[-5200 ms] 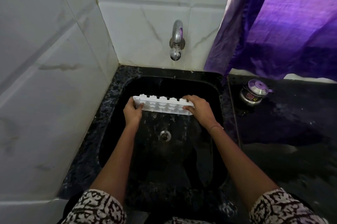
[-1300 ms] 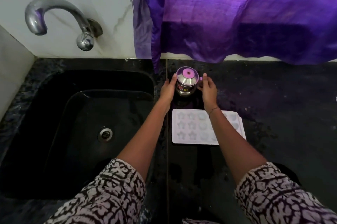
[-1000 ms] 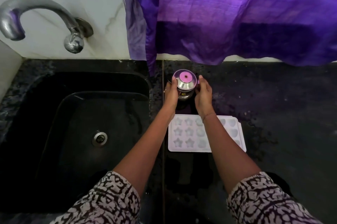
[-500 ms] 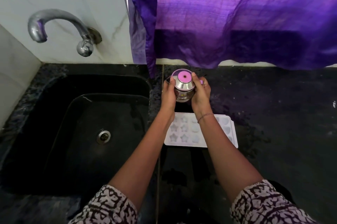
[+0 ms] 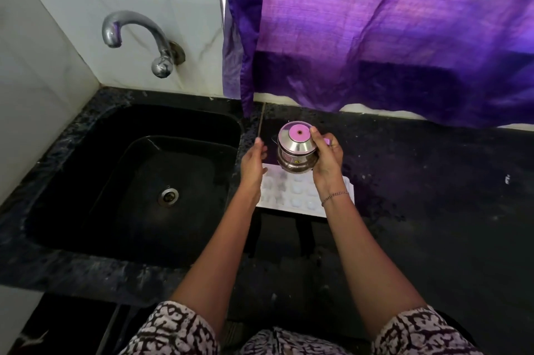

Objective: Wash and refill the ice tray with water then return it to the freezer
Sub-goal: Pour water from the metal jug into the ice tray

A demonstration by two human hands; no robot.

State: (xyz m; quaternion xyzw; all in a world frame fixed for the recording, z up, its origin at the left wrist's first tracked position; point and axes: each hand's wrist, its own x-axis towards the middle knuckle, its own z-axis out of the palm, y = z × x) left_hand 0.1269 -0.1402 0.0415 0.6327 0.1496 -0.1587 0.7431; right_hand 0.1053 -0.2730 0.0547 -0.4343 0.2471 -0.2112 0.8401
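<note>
Head view: small steel pot w/ pink-knobbed lid (image 5: 294, 152), now lifted, R hand (image 5: 326, 161) curled round it alone; L hand (image 5: 252, 164) released, fingers slack. White plastic ice tray (image 5: 291, 195) flat under fingers; refill prob. next.

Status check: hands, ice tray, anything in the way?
Right hand grips lidded steel pot, held over far edge of ice tray. Left hand open beside pot, not touching. Tray flat on counter, right of sink. Pot's lid on.

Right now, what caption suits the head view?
Right hand grips a steel jug by the white ice tray on black counter beside sink.
</note>
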